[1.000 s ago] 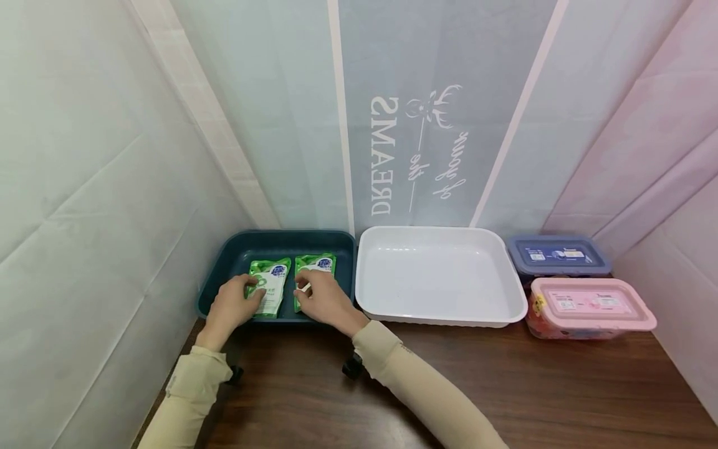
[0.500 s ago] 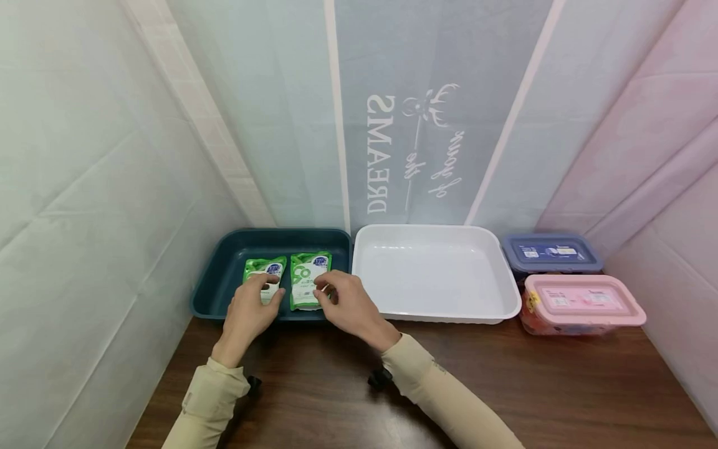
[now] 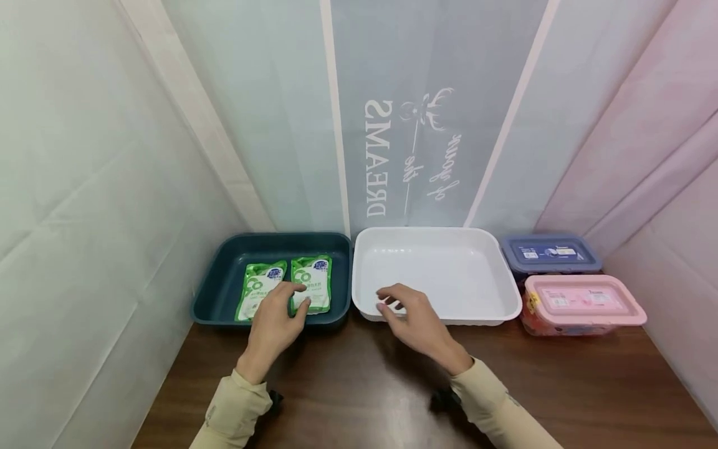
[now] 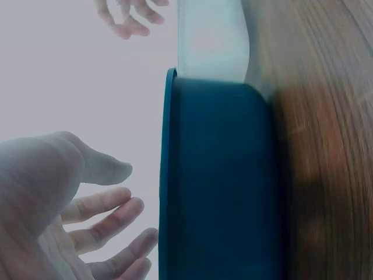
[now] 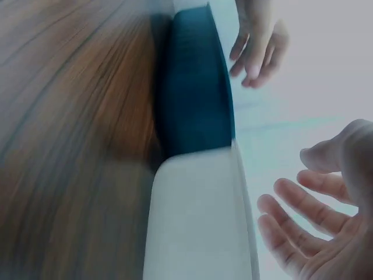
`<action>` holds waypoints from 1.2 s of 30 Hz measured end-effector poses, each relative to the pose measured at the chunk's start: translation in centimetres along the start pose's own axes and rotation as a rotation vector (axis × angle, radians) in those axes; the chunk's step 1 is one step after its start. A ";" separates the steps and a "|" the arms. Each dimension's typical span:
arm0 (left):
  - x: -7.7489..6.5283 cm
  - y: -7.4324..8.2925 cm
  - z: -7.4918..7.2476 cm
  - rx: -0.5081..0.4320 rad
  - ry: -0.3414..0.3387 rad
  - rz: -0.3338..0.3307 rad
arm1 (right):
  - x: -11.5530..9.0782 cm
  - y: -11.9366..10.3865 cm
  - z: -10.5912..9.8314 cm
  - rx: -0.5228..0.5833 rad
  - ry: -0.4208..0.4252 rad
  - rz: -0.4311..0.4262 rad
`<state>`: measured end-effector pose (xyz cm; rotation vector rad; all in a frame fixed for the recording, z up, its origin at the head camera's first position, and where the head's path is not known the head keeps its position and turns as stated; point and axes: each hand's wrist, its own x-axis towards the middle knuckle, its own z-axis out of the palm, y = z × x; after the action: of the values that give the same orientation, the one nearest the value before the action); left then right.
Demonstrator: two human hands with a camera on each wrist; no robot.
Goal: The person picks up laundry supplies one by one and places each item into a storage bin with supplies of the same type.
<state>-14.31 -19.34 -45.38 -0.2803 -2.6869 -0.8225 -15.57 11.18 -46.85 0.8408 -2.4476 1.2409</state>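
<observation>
Two green-and-white pouches lie side by side in the dark teal tray [image 3: 209, 293] in the head view: a left pouch [image 3: 261, 284] and a right pouch [image 3: 315, 280]. My left hand [image 3: 276, 327] hovers over the tray's front edge with fingers relaxed and nothing between them, covering a corner of each pouch. My right hand [image 3: 417, 324] hangs over the front rim of the white tray [image 3: 449, 271], loosely spread and holding nothing. In the left wrist view the left thumb and fingers stand apart beside the teal tray's wall [image 4: 221, 181].
A blue-lidded box [image 3: 552, 254] and a pink-lidded box [image 3: 583, 302] stand right of the white tray. A printed curtain [image 3: 415, 156] hangs close behind the trays. Brown wooden table [image 3: 348, 386] lies in front, with a pale wall [image 3: 84, 249] at left.
Both hands have drawn back from the pouches and moved right. The right hand has gone from the teal tray to the white one. Both pouches now lie released in the teal tray.
</observation>
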 end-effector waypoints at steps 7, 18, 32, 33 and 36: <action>0.4 1.5 1.0 -0.009 0.003 0.063 | -2.5 1.8 -4.4 -0.110 0.088 0.005; -0.1 3.4 2.6 0.015 -0.019 0.139 | -5.7 4.8 -13.3 -0.340 0.286 0.045; -0.6 4.8 4.7 0.010 -0.027 0.202 | -13.0 12.2 -24.4 -0.615 0.236 0.379; -0.6 4.9 4.9 0.009 -0.030 0.209 | -13.5 12.5 -24.7 -0.629 0.201 0.408; -0.7 5.5 5.3 0.001 -0.050 0.231 | -14.5 13.0 -24.8 -0.629 0.132 0.459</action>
<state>-13.47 -11.92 -47.00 -0.6051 -2.6352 -0.7531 -12.40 42.55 -47.33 0.0282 -2.7451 0.5261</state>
